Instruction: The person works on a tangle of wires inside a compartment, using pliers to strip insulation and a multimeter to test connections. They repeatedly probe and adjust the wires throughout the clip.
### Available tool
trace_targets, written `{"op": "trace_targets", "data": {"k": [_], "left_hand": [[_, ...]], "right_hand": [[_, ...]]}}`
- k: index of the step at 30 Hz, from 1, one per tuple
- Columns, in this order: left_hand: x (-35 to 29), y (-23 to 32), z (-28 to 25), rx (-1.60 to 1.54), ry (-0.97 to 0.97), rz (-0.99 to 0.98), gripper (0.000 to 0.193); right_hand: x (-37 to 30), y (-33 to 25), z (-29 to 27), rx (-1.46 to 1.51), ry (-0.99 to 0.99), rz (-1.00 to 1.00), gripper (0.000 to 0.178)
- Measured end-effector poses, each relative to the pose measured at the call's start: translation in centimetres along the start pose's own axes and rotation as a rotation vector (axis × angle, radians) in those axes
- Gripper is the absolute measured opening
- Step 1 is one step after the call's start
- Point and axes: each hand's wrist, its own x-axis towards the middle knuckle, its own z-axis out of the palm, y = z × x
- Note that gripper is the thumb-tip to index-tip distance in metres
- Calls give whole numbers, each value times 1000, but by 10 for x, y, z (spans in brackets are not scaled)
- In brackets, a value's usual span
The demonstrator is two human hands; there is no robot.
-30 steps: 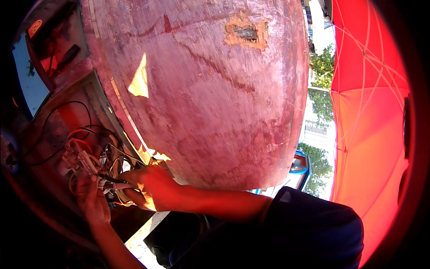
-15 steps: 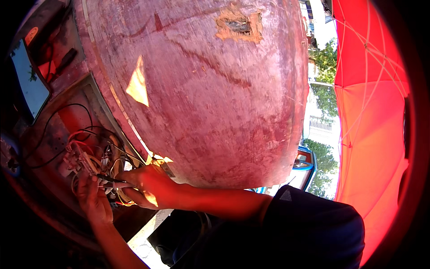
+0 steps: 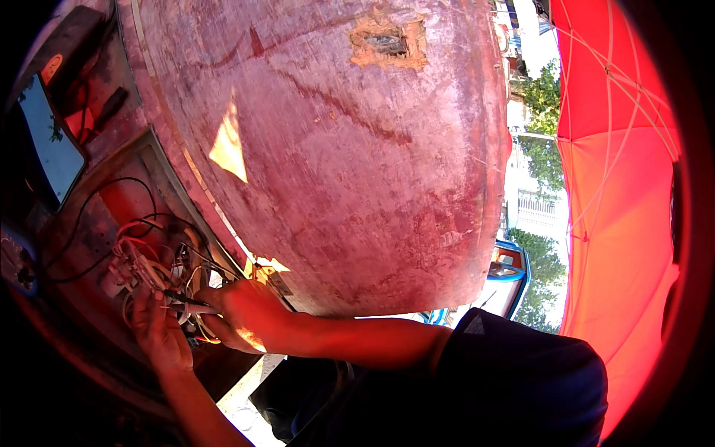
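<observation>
A tangle of wires [image 3: 195, 257], red, white, yellow and black, sits in the open metal recess at the lower left. My left hand [image 3: 160, 335] is closed at the edge of this bundle, thumb and fingertips pinching wires beside a pale, cluttered part [image 3: 134, 268] that could be a circuit board. From the right, my right hand [image 3: 242, 313] grips a slim hand tool [image 3: 179, 296] with a dark front end and a paler handle part. Its end lies close to my left fingertips; shade hides the exact contact and the tool's kind.
A large, worn reddish panel [image 3: 335, 179] with a rough-edged hole [image 3: 389, 43] fills the middle. At the left are a flat glossy screen-like sheet [image 3: 51, 141] and a black cable [image 3: 82, 212]. A red canopy [image 3: 625, 201] hangs at the right, near a blue-edged vehicle [image 3: 514, 272].
The view has shifted slightly. Both hands stay at the wires with nearly the same grip, and the tool remains beside my left fingertips.
</observation>
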Motion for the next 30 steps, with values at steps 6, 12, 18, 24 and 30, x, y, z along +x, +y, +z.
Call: {"op": "trace_targets", "data": {"k": [6, 12, 18, 24, 30], "left_hand": [[-1, 2, 10, -39, 78, -59, 26], [-1, 8, 26, -77, 135, -107, 19], [-2, 8, 27, -27, 191, -172, 17], [2, 7, 16, -35, 140, -174, 15], [-1, 7, 18, 37, 216, -174, 17]], "right_hand": [[-1, 1, 5, -33, 34, -21, 30], [-2, 2, 4, -54, 68, -30, 26], [-2, 3, 1, -76, 21, 10, 25], [1, 5, -17, 3, 191, -145, 29], [11, -33, -53, -347, 19, -19, 37]]}}
